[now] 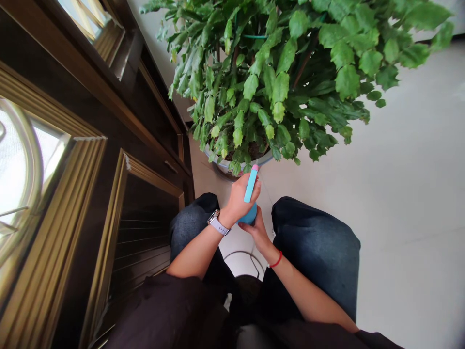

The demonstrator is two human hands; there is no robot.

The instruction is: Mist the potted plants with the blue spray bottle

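Observation:
My left hand, with a watch on its wrist, is closed round the upper part of a light blue tool with a pink tip. My right hand, a red band at its wrist, grips the rounded blue lower end of the same tool from below. The pink tip points toward a large green potted plant. Its patterned pot stands on the floor just beyond my hands. Both hands are between my knees in dark jeans.
A dark wooden cabinet with gold-trimmed panels and glass runs along the left. Pale tiled floor stretches to the right of the plant. My knees flank the hands, and the plant's leaves overhang them.

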